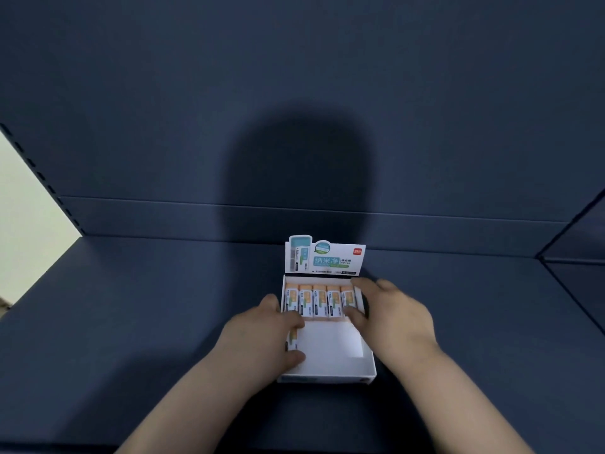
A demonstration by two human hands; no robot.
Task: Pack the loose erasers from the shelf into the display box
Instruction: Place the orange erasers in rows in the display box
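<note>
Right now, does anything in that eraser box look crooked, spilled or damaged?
Nothing stands out. Five erasers sit in an even row at the back of the display box, and the left hand holds one more eraser at the front left. The right hand covers the row's right end, so that corner is unclear.

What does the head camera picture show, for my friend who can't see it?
Two hands pack orange erasers into a white display box on a dark blue shelf. The right hand pinches the rightmost eraser in a row of five at the far end, while the left hand holds another eraser at the near left corner.
</note>
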